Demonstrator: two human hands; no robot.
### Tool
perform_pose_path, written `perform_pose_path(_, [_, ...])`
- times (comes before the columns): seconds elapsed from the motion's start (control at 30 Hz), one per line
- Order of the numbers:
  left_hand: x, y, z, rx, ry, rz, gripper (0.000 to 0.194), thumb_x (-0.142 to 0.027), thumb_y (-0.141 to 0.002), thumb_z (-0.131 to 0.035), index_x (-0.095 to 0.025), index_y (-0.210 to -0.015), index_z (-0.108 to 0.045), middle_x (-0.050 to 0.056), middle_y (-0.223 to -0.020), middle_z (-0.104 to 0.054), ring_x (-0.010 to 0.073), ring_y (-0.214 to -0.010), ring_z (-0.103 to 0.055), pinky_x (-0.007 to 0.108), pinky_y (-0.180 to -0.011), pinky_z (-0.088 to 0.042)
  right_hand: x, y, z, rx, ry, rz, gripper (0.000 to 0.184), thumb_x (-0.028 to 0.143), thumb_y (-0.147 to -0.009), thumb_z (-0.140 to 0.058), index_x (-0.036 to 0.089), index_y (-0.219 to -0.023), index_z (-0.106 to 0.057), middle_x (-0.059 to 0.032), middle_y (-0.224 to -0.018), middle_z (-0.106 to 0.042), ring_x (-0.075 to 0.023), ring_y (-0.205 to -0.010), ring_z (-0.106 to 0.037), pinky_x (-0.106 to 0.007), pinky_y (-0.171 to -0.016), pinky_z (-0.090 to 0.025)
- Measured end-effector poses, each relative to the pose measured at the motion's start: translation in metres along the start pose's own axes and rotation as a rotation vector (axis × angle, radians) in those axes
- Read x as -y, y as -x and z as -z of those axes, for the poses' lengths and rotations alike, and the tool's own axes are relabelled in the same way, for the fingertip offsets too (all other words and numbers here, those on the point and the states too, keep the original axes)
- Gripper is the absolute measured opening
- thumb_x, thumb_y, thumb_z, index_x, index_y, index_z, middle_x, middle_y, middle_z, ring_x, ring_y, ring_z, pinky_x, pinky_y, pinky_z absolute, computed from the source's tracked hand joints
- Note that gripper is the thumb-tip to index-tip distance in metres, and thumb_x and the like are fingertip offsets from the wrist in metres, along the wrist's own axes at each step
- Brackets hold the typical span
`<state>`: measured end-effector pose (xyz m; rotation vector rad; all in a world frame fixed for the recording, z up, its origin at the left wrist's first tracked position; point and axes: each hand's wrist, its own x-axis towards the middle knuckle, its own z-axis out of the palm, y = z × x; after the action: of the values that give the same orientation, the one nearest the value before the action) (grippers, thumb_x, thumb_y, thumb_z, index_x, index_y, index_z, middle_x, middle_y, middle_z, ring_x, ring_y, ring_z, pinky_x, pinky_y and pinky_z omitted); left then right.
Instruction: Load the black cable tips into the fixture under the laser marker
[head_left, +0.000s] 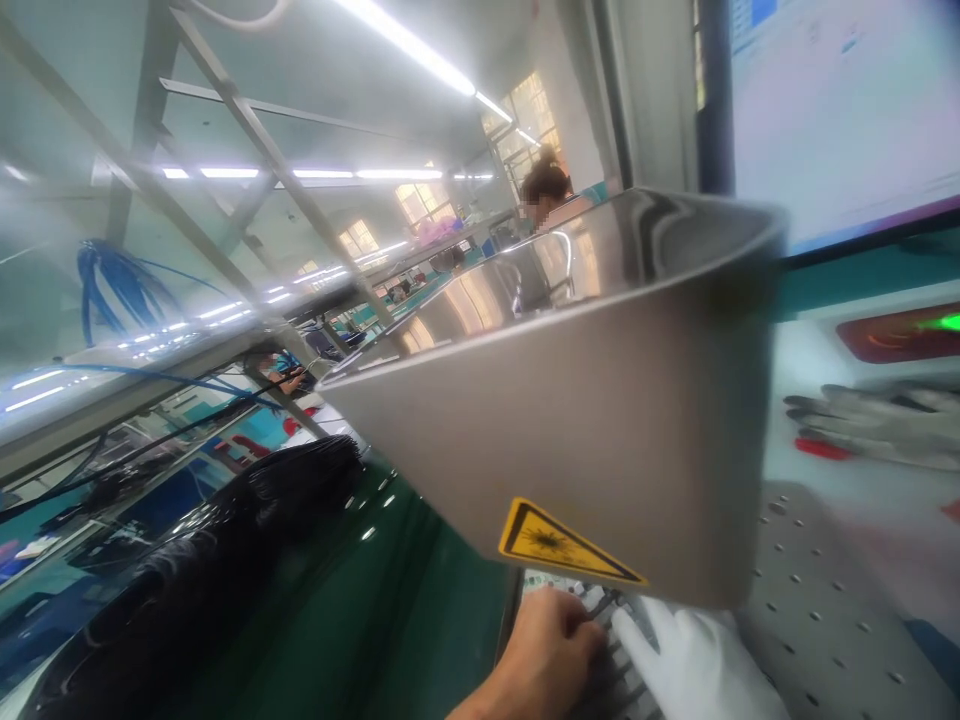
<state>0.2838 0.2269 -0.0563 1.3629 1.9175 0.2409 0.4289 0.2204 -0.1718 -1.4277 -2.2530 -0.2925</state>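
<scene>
My bare left hand (551,645) is at the bottom of the head view, its fingers curled over a grey slotted fixture (626,685). Whatever those fingers pinch is hidden. A white glove covers my right hand (694,660), just to the right. Its visible fingers are stretched out and apart, touching or just above the fixture; the farther tips go out of sight beneath the hood. Small pale pieces (544,580) show beyond my left hand. Directly above both hands stands a metal hood (570,430) bearing a yellow triangular warning label (566,545).
On the left, a bundle of black cables (187,550) lies on the dark green surface (420,590). A perforated metal plate (817,590), grey gloves (877,425) and a monitor (847,110) are at right. Blue cables (120,290) hang at left. Farther off is another person (551,190).
</scene>
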Motion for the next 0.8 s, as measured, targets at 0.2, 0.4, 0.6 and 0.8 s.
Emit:
perform_pose_path(0.2, [-0.011,0.005,0.007,0.078,-0.131,0.025,0.029,-0.023,-0.081,-0.05,-0.018,-0.056,-0.037,-0.005,-0.057,-0.033,0.0092,-0.061,-0.031,0.027,-0.06,-0.024,0.016,-0.005,-0.003,0.028,-0.049,-0.209,0.021,0.008,-0.082,-0.055,0.022,-0.086,-0.069,-0.0065,-0.081,-0.063,-0.0171,-0.068,-0.058,-0.027,-0.062,-0.045])
perform_pose_path(0.4, [0.005,-0.007,0.003,0.054,-0.242,-0.041,0.037,-0.045,-0.082,-0.052,-0.02,-0.056,-0.045,-0.002,-0.054,-0.03,0.0133,-0.061,-0.033,0.028,-0.063,-0.029,0.034,-0.009,-0.009,-0.032,-0.12,-0.472,0.021,0.023,-0.094,-0.05,0.02,-0.103,-0.069,-0.0057,-0.071,-0.059,-0.0192,-0.073,-0.062,-0.025,-0.057,-0.048])
perform_pose_path(0.6, [0.014,-0.018,0.012,0.121,-0.35,-0.015,0.039,-0.052,-0.082,-0.051,-0.02,-0.058,-0.049,-0.001,-0.056,-0.037,0.0143,-0.062,-0.036,0.028,-0.063,-0.031,0.032,0.001,-0.005,0.033,-0.221,-0.312,0.023,0.024,-0.091,-0.05,0.028,-0.106,-0.068,-0.0083,-0.092,-0.063,-0.022,-0.08,-0.059,-0.032,-0.06,-0.046])
perform_pose_path(0.8, [0.017,-0.019,0.006,0.087,-0.313,0.019,0.038,-0.051,-0.082,-0.05,-0.02,-0.059,-0.049,-0.002,-0.055,-0.033,0.014,-0.062,-0.034,0.028,-0.063,-0.029,0.03,-0.003,0.007,0.068,-0.205,-0.323,0.027,0.017,-0.09,-0.049,0.025,-0.107,-0.068,-0.0092,-0.09,-0.062,-0.0224,-0.083,-0.057,-0.031,-0.065,-0.046])
